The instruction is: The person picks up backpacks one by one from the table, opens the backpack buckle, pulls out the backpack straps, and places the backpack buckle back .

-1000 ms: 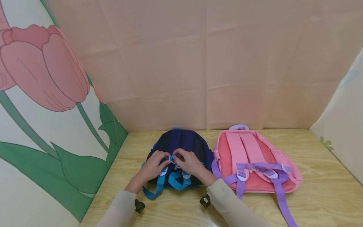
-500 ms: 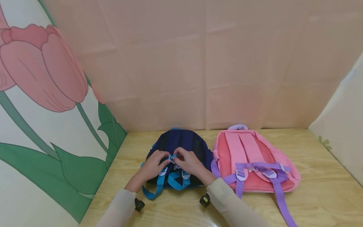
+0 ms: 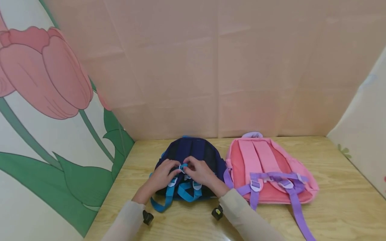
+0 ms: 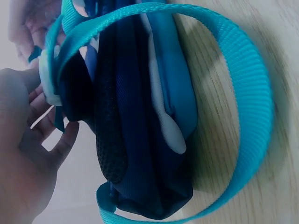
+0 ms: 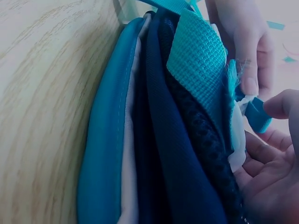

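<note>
A navy backpack (image 3: 193, 149) lies on the table, its straps facing up. Over its middle, my left hand (image 3: 163, 174) pinches a small white buckle (image 3: 181, 168) between thumb and forefinger. The fingertips of my right hand (image 3: 201, 171) pinch a short blue strap (image 5: 258, 115) that runs through this buckle. Both hands meet fingertip to fingertip there. Nearer me, two white strap adjusters (image 3: 173, 182) sit on the shoulder straps, and a loose blue webbing loop (image 4: 252, 93) hangs onto the table. The palm side of each hand is hidden in the head view.
Right beside the navy one lies a pink backpack (image 3: 235, 154), its purple straps (image 3: 298, 207) trailing toward the table's front. Behind both rises a brownish-pink covered wall (image 3: 169, 83). A wall with a painted tulip (image 3: 60, 73) borders the wooden table (image 3: 346, 174) on the left.
Both hands stay nearly in place. The short blue strap between the fingers looked straight half a second ago and now bends upward at the buckle.
</note>
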A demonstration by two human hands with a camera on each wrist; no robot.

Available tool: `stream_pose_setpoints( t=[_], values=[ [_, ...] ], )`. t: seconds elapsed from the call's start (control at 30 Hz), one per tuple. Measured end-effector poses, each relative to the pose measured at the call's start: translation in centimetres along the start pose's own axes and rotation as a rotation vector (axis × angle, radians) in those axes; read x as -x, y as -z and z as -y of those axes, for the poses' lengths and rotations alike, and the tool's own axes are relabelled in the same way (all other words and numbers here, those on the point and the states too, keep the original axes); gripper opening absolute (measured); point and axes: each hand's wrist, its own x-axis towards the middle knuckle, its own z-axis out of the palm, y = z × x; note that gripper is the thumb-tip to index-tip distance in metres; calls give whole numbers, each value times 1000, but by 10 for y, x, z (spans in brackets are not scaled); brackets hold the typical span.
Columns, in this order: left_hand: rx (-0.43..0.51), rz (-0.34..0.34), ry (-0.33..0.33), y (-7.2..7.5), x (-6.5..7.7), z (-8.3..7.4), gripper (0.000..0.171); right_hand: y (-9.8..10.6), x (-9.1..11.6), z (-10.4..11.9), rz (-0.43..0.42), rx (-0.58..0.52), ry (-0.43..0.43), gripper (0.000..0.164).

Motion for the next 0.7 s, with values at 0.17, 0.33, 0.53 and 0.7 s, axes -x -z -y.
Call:
stream_pose_setpoints(
  t=[0.17,0.33,0.53,0.7],
  values=[
    [-5,13,5,1,0,-2,22,-1,-1,2,12,24,15,14],
    [4,16,11,3,2,-3,22,-2,-1,2,6,37,0,11],
    [0,20,2,2,2,1,24,-3,-1,-1,-13,6,-11,9],
    [17,8,3,0,2,4,25,-3,-2,-4,-30,-46,-33,6]
  ],
)
